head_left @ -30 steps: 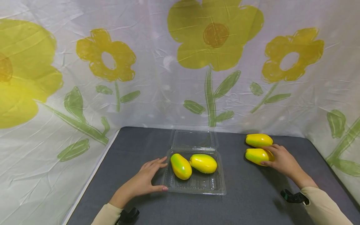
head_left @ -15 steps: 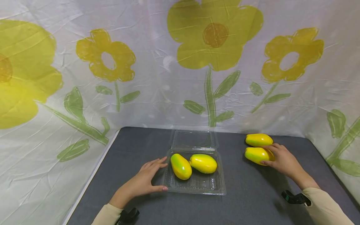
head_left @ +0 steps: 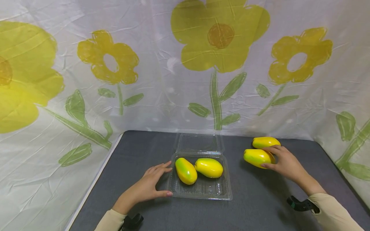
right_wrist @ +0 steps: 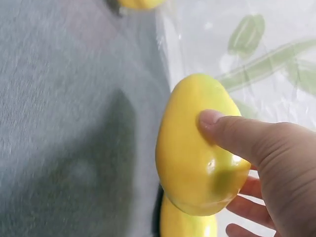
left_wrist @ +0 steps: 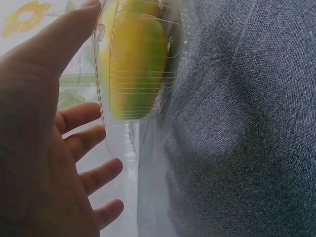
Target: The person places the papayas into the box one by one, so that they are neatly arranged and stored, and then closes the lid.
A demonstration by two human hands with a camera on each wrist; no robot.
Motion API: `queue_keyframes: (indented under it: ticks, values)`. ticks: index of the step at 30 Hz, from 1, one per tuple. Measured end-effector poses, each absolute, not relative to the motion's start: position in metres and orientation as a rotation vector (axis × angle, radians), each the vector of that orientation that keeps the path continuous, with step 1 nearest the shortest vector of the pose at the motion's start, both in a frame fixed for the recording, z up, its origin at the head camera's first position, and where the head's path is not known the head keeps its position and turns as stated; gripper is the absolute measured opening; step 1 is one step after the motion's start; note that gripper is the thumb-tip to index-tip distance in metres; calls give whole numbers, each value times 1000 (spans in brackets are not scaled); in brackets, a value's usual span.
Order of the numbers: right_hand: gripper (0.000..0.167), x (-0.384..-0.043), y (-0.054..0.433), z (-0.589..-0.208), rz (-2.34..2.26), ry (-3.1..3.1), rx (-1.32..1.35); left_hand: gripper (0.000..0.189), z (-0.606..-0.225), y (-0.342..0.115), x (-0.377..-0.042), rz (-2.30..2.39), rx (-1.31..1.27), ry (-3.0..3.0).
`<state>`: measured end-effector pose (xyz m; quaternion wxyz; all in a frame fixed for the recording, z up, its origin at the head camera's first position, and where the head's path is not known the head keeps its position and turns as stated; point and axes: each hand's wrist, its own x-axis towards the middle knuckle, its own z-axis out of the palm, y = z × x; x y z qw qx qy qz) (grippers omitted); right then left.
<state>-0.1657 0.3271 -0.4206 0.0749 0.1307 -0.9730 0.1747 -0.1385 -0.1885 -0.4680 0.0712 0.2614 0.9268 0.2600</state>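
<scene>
My right hand (head_left: pixel 289 163) grips a glossy yellow-green papaya (head_left: pixel 256 157) between thumb and fingers, the thumb (right_wrist: pixel 217 126) pressed on its side in the right wrist view. Just behind it another papaya (head_left: pixel 264 141) lies on the table. In the middle stands a clear plastic clamshell box (head_left: pixel 208 194), its lid (head_left: pixel 199 142) folded back. Two papayas sit inside: one on the left (head_left: pixel 186 171), one on the right (head_left: pixel 209 168). My left hand (head_left: pixel 145 186) is spread along the box's left side, thumb tip at the near corner and fingertips by the rim.
The dark grey table (head_left: pixel 138 147) backs onto a white cloth (head_left: pixel 159 96) printed with yellow flowers. A dark band (head_left: pixel 302 203) is on my right wrist, another (head_left: pixel 131 222) on my left.
My right hand has moved a little left with its papaya, which now sits farther left than the papaya behind it. My left hand and the box stay in place.
</scene>
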Motion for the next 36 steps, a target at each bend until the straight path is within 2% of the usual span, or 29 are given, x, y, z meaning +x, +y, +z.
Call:
queue_keyframes:
  ticks: [21,36]
  values:
    - [66,-149,269,-399,699,-2863,498,90,-467,-187,-138,809,810,2774]
    - [61,-139,224,-407,673,-2794,669,94,-467,-188,-139,795,822,2775]
